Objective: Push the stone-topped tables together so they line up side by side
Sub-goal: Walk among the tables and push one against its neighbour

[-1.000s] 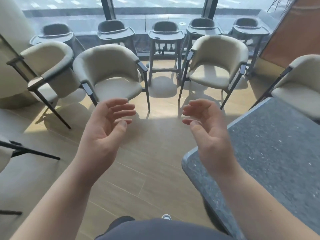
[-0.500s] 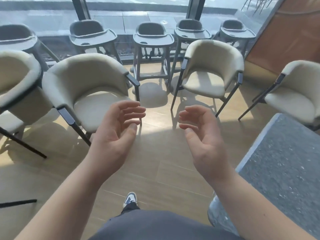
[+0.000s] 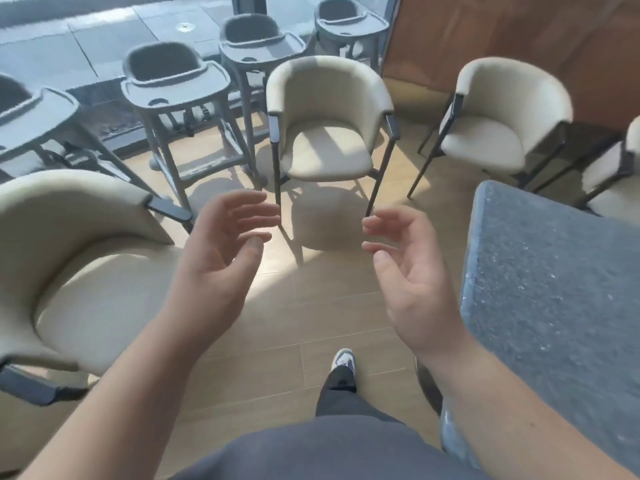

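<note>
Both hands hang empty, fingers loosely curled: left hand (image 3: 216,268), right hand (image 3: 414,282). The stone-topped table (image 3: 554,289) edge lies just right of the right hand; bare wooden floor (image 3: 311,306) beneath them.

Speckled grey stone-topped table (image 3: 554,289) (right side)

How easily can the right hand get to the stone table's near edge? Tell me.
Probably yes. The right hand hangs open and empty just beside the stone table's left edge, with only bare floor between them. The cream chairs stand clear of that path.
</note>
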A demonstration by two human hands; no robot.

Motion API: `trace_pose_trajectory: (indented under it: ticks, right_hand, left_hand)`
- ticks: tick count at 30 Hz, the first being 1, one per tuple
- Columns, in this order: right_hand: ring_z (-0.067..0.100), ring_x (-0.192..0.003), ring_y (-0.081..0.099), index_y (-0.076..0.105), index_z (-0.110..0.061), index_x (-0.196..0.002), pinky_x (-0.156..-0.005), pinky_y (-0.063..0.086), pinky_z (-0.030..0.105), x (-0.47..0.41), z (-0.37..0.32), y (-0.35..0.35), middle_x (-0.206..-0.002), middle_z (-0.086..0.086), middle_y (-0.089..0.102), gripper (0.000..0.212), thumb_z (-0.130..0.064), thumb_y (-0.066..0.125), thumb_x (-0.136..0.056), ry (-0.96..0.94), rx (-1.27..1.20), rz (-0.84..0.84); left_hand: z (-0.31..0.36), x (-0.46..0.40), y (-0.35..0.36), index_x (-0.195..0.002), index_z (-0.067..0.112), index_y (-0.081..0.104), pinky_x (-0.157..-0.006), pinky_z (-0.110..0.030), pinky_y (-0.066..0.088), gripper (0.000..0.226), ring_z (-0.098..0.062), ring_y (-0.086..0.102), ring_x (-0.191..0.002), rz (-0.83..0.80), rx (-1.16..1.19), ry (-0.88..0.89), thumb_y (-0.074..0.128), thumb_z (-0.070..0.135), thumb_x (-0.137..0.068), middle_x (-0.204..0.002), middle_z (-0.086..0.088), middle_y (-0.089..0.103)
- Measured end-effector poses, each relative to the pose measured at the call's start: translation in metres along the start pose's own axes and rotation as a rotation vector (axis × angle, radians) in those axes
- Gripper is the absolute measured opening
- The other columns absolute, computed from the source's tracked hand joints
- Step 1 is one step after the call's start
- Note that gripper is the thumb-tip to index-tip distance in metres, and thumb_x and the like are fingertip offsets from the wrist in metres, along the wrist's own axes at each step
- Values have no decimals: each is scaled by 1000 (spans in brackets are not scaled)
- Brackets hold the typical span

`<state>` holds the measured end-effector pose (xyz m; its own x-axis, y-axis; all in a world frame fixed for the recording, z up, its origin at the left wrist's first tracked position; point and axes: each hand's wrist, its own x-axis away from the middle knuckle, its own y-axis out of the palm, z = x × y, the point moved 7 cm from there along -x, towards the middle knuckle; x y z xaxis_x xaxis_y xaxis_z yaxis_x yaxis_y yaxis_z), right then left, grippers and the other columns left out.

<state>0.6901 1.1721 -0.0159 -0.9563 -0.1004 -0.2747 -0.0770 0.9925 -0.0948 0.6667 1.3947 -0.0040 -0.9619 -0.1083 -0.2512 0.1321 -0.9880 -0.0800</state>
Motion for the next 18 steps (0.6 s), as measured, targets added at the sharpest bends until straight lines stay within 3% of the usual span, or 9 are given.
trace_pose_trajectory:
  ticks: [6, 13, 18]
  right_hand:
    - [25, -125, 55, 53, -27, -127, -101, 49, 37, -77, 44, -64, -123, -9, 58, 46, 2, 44, -92, -22, 16, 134]
    - [21, -121, 57, 54, -26, -122, -103, 50, 44, -199, 85, -151, -119, -2, 60, 45, 3, 43, -90, 11, 3, 259]
    - [21, -120, 57, 53, -22, -124, -103, 49, 47, -267, 103, -189, -116, -8, 61, 43, 3, 43, -91, 30, 56, 279]
  left_hand:
    - [-31, -111, 73, -128, 13, 52, -101, -42, 53, 39, -25, 64, -119, -138, 2, 5, 45, -2, -92, -119, -8, 67]
    - [-52, -250, 172, -125, 22, 55, -101, -45, 52, 40, -25, 64, -120, -272, -16, 15, 46, 0, -94, -118, -3, 68]
    - [-70, -329, 221, -125, 20, 55, -100, -44, 53, 39, -25, 64, -119, -296, 52, 13, 47, -1, -92, -116, -5, 68]
